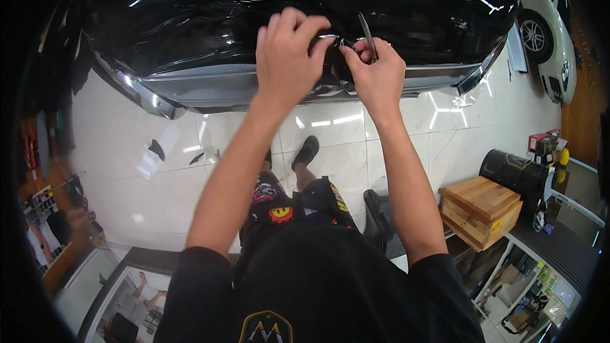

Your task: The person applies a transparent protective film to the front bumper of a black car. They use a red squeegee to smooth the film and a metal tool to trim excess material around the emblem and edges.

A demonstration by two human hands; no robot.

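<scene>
Pale floor tiles [343, 159] run below the rounded end of a black car [438, 6], where a wrinkled, shiny dark sheet [184, 38] lies across the bodywork. The right hand [381, 76] clasps a slim tool [368, 35] between its fingers, probably so that thumb and forefinger are free to pinch a gathered dark bit of the sheet. Close beside it, the left hand [283, 54] arches palm down, thumb and forefinger curved together (blur and glare hide whether they pinch anything). Both forearms [232, 178] reach forward, converging near the sheet's middle.
</scene>
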